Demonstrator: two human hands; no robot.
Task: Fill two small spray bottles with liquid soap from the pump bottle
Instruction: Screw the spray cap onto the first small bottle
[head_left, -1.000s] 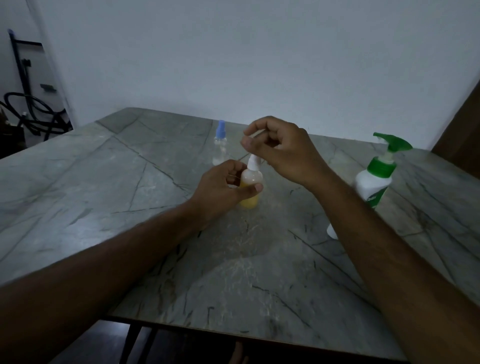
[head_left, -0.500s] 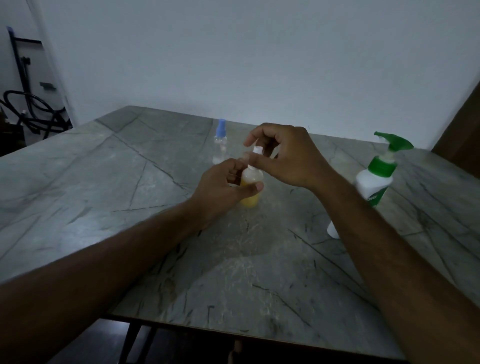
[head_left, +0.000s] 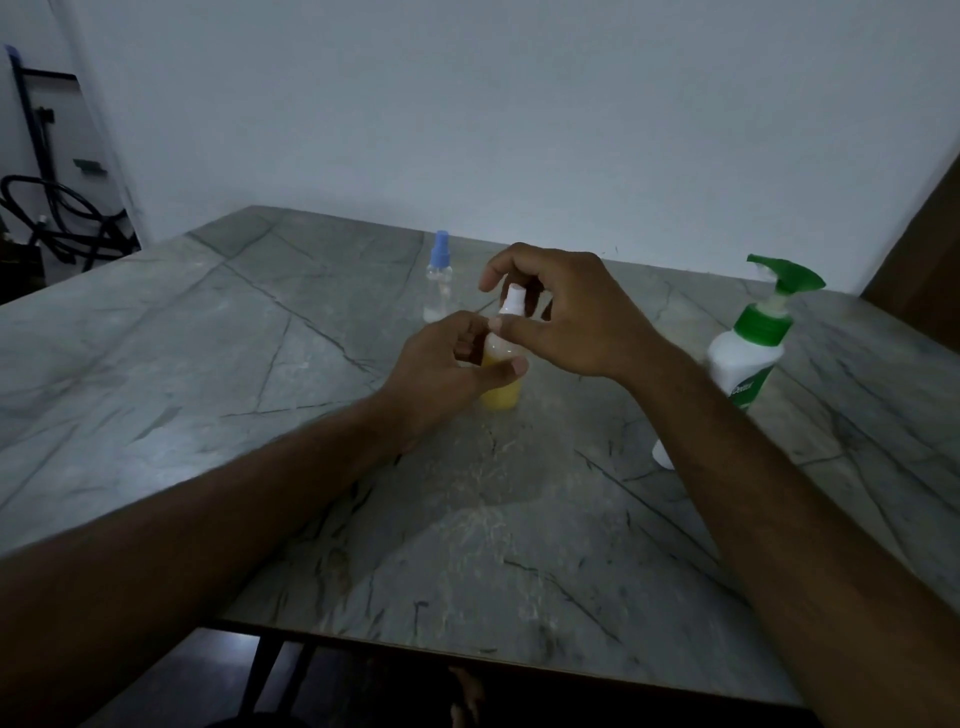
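Note:
A small spray bottle (head_left: 501, 395) holding yellow liquid stands on the grey marble table (head_left: 260, 364). My left hand (head_left: 447, 369) grips its body, thumb across the front. Its white spray top (head_left: 513, 301) sits on the neck, and my right hand (head_left: 566, 317) pinches that top from above with curled fingers. Behind them stands a second small spray bottle (head_left: 439, 280), clear, with a blue top, untouched. The white pump bottle (head_left: 748, 358) with a green collar and green pump head stands to the right, partly hidden by my right forearm.
A small white object (head_left: 662, 454) lies on the table beside my right forearm, mostly hidden. A white wall runs behind the table. Dark cables and a stand (head_left: 57, 218) are at the far left. The table's near edge (head_left: 467, 654) is close to me.
My right hand came down with the white spray top, from above the yellow bottle onto its neck. My left hand stayed on the bottle.

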